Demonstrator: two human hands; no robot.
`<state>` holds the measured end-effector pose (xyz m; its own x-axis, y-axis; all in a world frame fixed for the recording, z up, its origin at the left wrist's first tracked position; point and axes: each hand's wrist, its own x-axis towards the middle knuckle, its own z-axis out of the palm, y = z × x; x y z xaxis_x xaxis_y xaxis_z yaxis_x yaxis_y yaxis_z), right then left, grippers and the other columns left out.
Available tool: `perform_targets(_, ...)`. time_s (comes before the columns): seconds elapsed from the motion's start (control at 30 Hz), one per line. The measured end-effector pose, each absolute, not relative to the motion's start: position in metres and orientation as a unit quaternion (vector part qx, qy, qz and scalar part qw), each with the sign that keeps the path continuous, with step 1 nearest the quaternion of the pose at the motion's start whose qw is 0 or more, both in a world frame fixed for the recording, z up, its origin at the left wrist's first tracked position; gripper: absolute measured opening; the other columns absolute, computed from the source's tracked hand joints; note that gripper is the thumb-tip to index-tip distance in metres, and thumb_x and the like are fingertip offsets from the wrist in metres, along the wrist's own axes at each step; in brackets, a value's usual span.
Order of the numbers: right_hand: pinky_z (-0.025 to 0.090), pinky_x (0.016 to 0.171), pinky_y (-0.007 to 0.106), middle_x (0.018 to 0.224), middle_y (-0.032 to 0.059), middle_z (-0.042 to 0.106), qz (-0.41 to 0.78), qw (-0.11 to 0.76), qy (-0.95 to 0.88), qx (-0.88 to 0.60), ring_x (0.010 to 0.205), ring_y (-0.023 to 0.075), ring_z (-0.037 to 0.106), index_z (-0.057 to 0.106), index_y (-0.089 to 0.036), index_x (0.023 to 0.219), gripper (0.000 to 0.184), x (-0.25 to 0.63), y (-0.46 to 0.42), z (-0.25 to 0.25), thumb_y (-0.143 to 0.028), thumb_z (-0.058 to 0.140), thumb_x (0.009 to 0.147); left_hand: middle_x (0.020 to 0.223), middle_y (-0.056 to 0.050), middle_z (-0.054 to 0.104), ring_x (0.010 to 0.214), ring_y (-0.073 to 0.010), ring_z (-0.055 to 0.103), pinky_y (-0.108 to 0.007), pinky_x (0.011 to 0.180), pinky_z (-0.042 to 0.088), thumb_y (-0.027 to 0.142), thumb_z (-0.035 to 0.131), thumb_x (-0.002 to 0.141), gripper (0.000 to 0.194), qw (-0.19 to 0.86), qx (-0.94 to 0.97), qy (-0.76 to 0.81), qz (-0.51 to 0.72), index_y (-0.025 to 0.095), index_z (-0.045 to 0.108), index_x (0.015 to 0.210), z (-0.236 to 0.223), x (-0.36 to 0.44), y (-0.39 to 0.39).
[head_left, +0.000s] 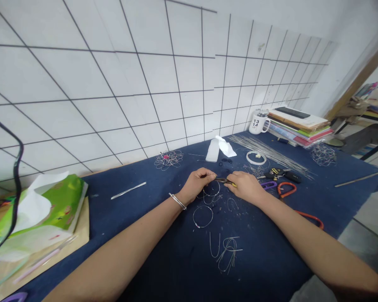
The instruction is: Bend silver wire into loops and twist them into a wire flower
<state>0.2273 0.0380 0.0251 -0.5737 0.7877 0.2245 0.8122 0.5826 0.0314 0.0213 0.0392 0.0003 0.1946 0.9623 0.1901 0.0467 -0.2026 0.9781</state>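
Observation:
My left hand [198, 185] pinches a thin wire ring [211, 195] that hangs below the fingertips. Closed around the yellow-handled pliers [222, 180] is my right hand [246, 187], and the pliers' jaws point left to the wire at my left fingertips. Exactly where the jaws grip is too small to tell. Below the hands, a beaded wire ring [203, 227] lies on the dark blue cloth [164, 251]. Bent wire pieces [228, 253] rest nearer to me.
Orange-handled scissors [286, 190] lie right of my right hand. Behind are long straight wires [271, 155], a white wire coil [256, 158] and a mug [258, 122] beside stacked books [299, 126]. At left sits a green tissue pack [67, 201]. A tiled wall [113, 84] borders the table.

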Motion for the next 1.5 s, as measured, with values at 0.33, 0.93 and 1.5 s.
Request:
perform_targets(0.33,0.024,0.055,0.024,0.079,0.0018,0.058,-0.048,0.082,-0.886,-0.455,0.075,0.0143,0.052,0.056,-0.022,0.085,0.022,0.2286,0.0390,0.0238,-0.040,0.043,0.084,0.075,-0.002,0.056,0.061,-0.0084,0.043,-0.022,0.058,0.037,0.034,0.060,0.072,0.021,0.477,0.619,0.411,0.470,0.014,0.061,0.077,0.0006,0.0203,0.0390)
perform_targets(0.93,0.027,0.057,0.024,0.080,0.0027,0.057,-0.039,0.079,-0.886,-0.455,0.078,0.0152,0.052,0.056,-0.022,0.087,0.023,0.2281,0.0372,0.0273,-0.041,0.042,0.085,0.070,-0.002,0.056,0.059,-0.0088,0.043,-0.022,0.057,0.037,0.036,0.060,0.072,0.024,0.474,0.621,0.417,0.465,0.013,0.060,0.075,0.0040,0.0218,0.0377)
perform_targets(1.5,0.027,0.056,0.023,0.081,0.0010,0.058,-0.023,0.097,-0.872,-0.479,0.074,0.0134,0.053,0.057,-0.023,0.087,0.022,0.2331,0.0420,0.0269,-0.041,0.044,0.084,0.063,0.000,0.053,0.056,-0.0083,0.047,-0.020,0.054,0.037,0.037,0.054,0.077,0.027,0.487,0.611,0.425,0.457,0.014,0.059,0.091,0.0008,0.0214,0.0399)
